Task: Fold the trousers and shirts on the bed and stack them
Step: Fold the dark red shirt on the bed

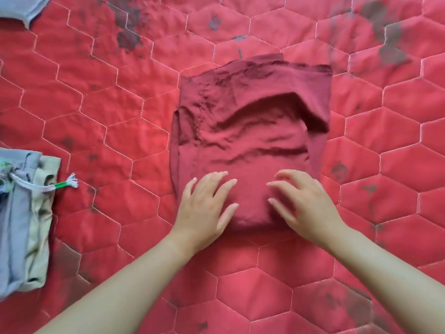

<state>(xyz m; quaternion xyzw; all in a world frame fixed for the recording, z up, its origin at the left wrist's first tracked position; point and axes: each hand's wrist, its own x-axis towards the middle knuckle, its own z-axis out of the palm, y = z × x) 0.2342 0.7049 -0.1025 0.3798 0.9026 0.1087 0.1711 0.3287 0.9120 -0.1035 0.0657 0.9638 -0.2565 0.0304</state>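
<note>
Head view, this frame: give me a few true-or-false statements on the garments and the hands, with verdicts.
1. Both hands rest on the near end of the dark red garment. True: the left hand and the right hand lie flat on it, fingers spread.
2. The dark red garment is spread out at full length. False: it is folded into a compact rectangle.
3. A folded pile of grey and beige clothes lies at the left edge. True; a white drawstring with a green band sticks out of it.
4. The red garment sits on top of that pile. False: it lies apart, directly on the red quilted bedcover.
5. The right hand pinches the drawstring. False: it touches only the red garment.
</note>
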